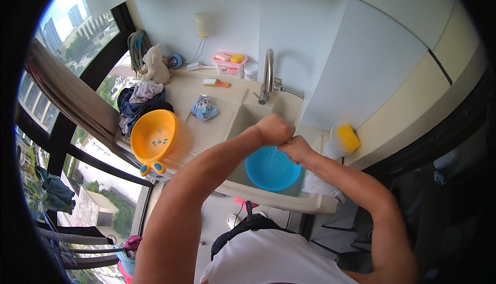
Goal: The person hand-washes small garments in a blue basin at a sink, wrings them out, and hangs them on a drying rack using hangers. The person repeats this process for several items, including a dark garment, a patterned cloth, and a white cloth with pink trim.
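Note:
My left hand is closed in a fist over the sink. Against it, lower and to its right, my right hand is clenched too. Fine streaks of water fall beneath them into a round blue basin. The fists seem to squeeze a small wet thing, but the fingers hide nearly all of it. The basin sits inside the sink and holds water. Behind my hands rises a curved metal faucet. A crumpled light-blue cloth lies on the ribbed drainboard to the left.
An orange basin stands tilted at the left, beside piled clothes. Along the back are a stuffed toy, a scrub brush and a pink soap box. Rightward are a white cloth and a yellow sponge on a white cup.

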